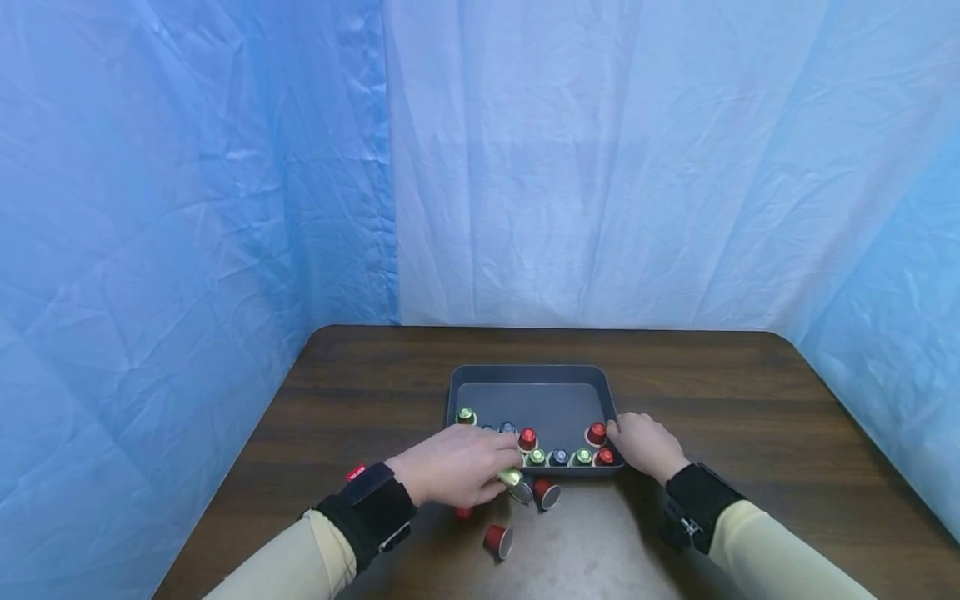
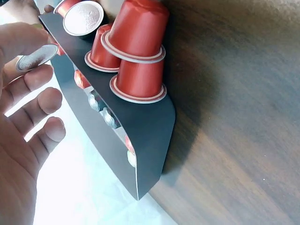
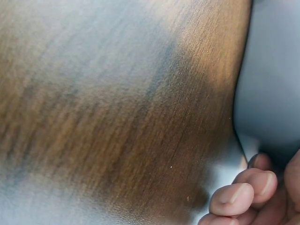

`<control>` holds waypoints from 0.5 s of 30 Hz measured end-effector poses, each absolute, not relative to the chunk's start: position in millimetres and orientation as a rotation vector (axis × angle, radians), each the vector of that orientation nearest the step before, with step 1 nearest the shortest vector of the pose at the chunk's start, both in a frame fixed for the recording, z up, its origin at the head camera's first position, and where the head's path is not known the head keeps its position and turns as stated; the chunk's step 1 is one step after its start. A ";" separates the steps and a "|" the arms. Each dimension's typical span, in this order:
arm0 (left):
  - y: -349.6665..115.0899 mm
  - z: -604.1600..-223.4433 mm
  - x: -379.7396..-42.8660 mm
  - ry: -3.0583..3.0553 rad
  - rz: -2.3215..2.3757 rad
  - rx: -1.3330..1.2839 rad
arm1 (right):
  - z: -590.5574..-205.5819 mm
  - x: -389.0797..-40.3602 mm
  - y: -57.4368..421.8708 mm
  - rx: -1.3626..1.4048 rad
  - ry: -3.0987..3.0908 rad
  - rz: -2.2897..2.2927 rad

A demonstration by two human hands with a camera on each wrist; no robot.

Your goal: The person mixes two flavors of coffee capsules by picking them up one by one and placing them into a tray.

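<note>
My left hand (image 1: 465,462) pinches a green coffee capsule (image 1: 512,477) between thumb and fingers, just in front of the dark baking tray (image 1: 525,392). In the left wrist view its silver lid (image 2: 37,58) faces outward, with the other fingers loosely spread. My right hand (image 1: 647,443) grips the tray's right side near the front corner; the right wrist view has its fingers (image 3: 232,199) curled beside the tray wall (image 3: 267,89). Inside, red, green and blue capsules stand along the front, including a blue capsule (image 1: 558,457) and a red capsule (image 1: 596,433).
In front of the tray a red capsule (image 1: 547,493) lies tipped on the wooden table (image 1: 375,358). Nearer to me lies another red capsule (image 1: 498,542). A further red capsule (image 1: 462,512) is partly hidden under my left hand. Blue curtains (image 1: 187,208) surround the table.
</note>
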State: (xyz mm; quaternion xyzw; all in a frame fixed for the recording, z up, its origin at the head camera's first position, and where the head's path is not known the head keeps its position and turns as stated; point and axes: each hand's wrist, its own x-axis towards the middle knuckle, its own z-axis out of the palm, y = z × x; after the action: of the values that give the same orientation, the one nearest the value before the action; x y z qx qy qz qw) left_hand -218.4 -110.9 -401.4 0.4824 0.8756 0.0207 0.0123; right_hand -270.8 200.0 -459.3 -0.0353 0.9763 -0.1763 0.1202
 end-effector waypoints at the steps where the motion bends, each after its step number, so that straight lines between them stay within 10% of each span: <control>1: -110.9 -401.0 -218.9 2.740 0.075 1.486 | -459.2 -270.8 200.1 -0.100 2.849 -0.520; 15: -116.3 -400.7 -233.6 2.845 0.198 1.372 | -459.7 -271.8 201.0 -0.093 2.850 -0.520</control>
State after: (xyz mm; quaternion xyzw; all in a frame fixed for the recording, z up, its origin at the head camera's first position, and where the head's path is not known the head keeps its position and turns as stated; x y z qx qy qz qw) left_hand -233.6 -116.3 -400.7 0.4335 0.8989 0.0625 -0.0118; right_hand -271.8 201.0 -459.7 -0.0318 0.9760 -0.1782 0.1212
